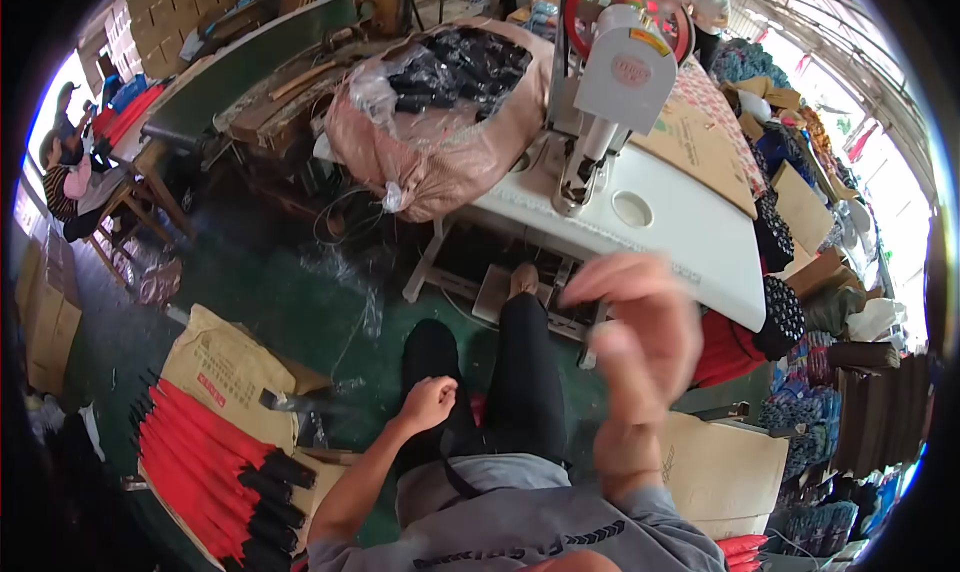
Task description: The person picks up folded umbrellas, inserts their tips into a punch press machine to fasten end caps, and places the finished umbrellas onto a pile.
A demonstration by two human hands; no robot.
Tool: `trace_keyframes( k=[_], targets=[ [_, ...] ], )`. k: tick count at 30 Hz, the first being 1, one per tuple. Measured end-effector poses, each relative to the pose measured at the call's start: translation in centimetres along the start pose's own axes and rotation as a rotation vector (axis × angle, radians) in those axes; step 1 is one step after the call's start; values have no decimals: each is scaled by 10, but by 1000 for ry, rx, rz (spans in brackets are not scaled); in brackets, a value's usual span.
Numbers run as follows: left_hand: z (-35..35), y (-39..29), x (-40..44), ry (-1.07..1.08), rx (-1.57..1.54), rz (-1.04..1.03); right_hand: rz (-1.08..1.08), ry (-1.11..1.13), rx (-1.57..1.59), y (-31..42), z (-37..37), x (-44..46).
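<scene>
My left hand (pixel 430 404) rests on my black-trousered thigh, its fingers curled in with nothing visible in them. Raised in front of the sewing machine table (pixel 700 257), my right hand (pixel 650 322) is smeared by motion; its fingers are bent and stand apart from the thumb, with nothing seen between them. The grey-white sewing machine head (pixel 625 77) stands beyond it, with a red-rimmed wheel (pixel 683 32) behind. One foot is on the pedal (pixel 497 297) under the table.
A large pinkish sack (pixel 430 167) of black plastic-wrapped items sits left of the machine. Red bundles with black ends (pixel 200 462) lie on cardboard at lower left. Cardboard (pixel 720 472) and stacked fabric (pixel 805 422) are on my right. Other people (pixel 75 177) are farther back.
</scene>
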State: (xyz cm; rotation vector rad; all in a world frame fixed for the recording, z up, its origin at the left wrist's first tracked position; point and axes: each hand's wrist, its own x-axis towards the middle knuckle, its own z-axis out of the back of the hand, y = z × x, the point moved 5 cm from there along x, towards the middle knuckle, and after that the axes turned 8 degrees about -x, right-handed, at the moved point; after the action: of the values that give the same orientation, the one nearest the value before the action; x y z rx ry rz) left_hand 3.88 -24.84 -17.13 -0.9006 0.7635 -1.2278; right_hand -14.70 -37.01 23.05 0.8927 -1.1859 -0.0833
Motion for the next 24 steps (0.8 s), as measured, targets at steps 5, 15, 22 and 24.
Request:
trace_keyframes(
  k=[5,15,22,24],
  targets=[
    [-24,-17,10,-38,243,-204,548,-195,-188,57,27,39],
    [-25,-19,8,-49,275,-186,799,-230,-217,100,55,53],
    [-17,-15,14,-58,287,-193,846,-225,-243,120,83,42],
    [-21,-18,20,-38,308,-206,859,-222,-260,122,84,41]
  ],
)
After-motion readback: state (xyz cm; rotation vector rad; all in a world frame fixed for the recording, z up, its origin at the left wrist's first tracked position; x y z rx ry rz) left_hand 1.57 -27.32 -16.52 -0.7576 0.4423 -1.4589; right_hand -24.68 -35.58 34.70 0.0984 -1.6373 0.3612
